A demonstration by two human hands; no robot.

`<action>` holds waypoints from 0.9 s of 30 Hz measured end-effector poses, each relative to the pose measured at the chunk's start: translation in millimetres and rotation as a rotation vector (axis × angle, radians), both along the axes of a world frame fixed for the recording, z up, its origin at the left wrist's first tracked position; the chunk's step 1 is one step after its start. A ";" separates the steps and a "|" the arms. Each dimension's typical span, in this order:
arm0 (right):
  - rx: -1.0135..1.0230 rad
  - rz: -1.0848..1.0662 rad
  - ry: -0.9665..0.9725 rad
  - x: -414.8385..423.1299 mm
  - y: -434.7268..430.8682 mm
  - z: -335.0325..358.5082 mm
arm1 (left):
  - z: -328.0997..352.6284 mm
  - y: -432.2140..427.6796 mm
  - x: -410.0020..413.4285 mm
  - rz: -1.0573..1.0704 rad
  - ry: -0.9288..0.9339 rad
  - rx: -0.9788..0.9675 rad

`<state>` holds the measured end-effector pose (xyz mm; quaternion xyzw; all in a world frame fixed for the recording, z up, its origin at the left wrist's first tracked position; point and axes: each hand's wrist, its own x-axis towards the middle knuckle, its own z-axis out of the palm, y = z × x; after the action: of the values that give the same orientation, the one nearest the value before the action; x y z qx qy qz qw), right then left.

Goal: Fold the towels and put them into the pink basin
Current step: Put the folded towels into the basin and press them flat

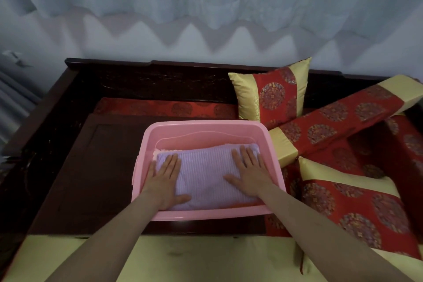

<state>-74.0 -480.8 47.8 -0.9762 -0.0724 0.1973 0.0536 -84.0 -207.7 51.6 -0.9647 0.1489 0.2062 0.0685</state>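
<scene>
The folded lilac towel (206, 176) lies inside the pink basin (206, 126), directly beneath both palms. Its long axis runs from the left hand (165, 178) to the right hand (250, 173). Both hands lie flat with fingers straight, each pressing one end; neither is nearer.

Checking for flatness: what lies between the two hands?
Only bare purple towel, in the pink basin, between left hand and right hand; head view.

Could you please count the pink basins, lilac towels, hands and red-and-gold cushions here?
Pink basin: 1
Lilac towel: 1
Hands: 2, left hand, right hand
Red-and-gold cushions: 3
Total: 7
</scene>
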 end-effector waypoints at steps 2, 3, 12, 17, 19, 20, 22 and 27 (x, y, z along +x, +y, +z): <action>-0.038 0.015 0.029 -1.6 0.4 -2.3 | -1.4 -0.3 2.3 -0.019 -0.020 0.077; -0.065 0.024 0.048 -1.4 0.8 -3.0 | -2.5 -1.1 3.3 -0.019 -0.032 0.101; -0.186 0.050 0.133 -5.3 3.4 -14.0 | -2.8 -0.5 13.3 -0.086 0.090 0.129; -0.166 0.037 0.138 -2.7 3.2 -12.2 | -4.0 -0.4 25.6 -0.123 0.149 0.126; -0.158 0.032 0.122 -4.8 3.9 -3.0 | 1.8 0.9 24.1 -0.145 0.111 0.131; -0.144 0.028 0.086 -6.2 3.6 3.6 | 6.6 2.1 23.4 -0.161 0.075 0.126; -0.083 0.003 -0.056 -9.2 0.8 21.2 | 17.0 5.3 23.0 -0.172 -0.023 0.057; 0.016 -0.119 -0.513 -12.1 -17.1 53.1 | 34.5 24.4 26.8 -0.061 -0.434 -0.209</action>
<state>-86.1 -497.9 100.8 -0.9964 -0.0277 -0.0606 0.0527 -57.3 -183.4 86.0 -0.9833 0.1805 -0.0244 0.0050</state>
